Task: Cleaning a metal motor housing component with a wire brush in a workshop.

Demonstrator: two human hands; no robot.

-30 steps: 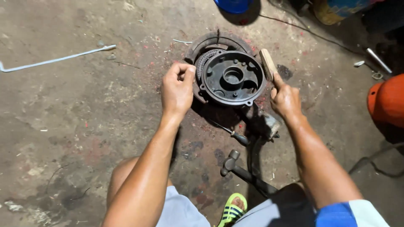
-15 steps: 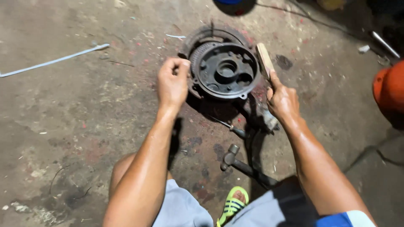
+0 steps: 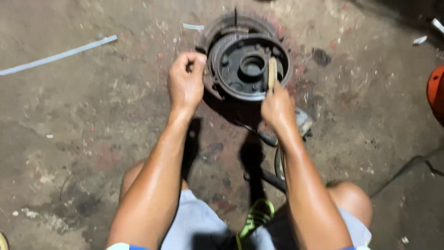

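Note:
A dark round metal drum part (image 3: 247, 67) with a centre hole and several bolts lies on the stained concrete floor. My left hand (image 3: 186, 83) grips its left rim with curled fingers. My right hand (image 3: 276, 107) holds a wooden-handled tool (image 3: 272, 73), whose pale handle lies across the right side of the part's face. What the tool's working end looks like is hidden by my hand.
A dark hammer-like tool (image 3: 270, 178) lies on the floor between my knees. A pale metal strip (image 3: 58, 56) lies at the far left. An orange rounded object (image 3: 435, 92) sits at the right edge. Small white scraps (image 3: 420, 40) lie at the upper right.
My right hand has moved left, bringing the wooden handle from beside the part's right edge onto its face. The view has shifted closer; my left hand stays on the rim.

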